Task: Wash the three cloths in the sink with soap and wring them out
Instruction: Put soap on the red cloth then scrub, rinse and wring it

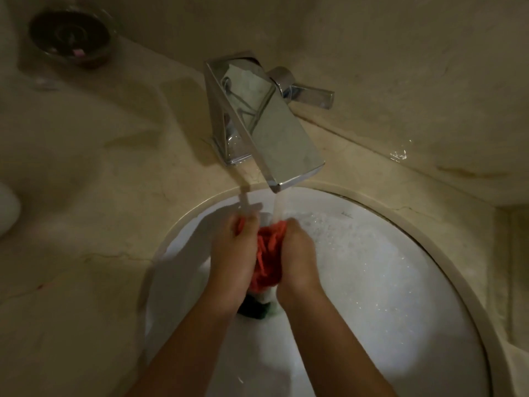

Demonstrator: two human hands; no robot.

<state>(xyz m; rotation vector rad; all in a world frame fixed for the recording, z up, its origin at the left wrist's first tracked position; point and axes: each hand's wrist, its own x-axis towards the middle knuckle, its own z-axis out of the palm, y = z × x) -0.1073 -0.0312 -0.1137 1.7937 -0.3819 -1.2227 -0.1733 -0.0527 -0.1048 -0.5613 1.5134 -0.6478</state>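
Note:
A red cloth point(267, 253) is bunched between both hands over the white sink point(386, 282). My left hand point(234, 259) grips its left side and my right hand point(299, 262) grips its right side, fingers curled round the fabric. Water runs from the chrome faucet point(272, 130) onto the top of the cloth. Below the hands a dark green cloth point(253, 309) lies in the basin, with a bit of white cloth point(267, 295) showing beside it. Suds cover the basin to the right.
A dark round soap dish point(70, 38) with a pink piece in it stands at the back left of the beige marble counter point(86, 167). The faucet lever point(310, 94) points right. A white object point(7, 207) sits at the left edge.

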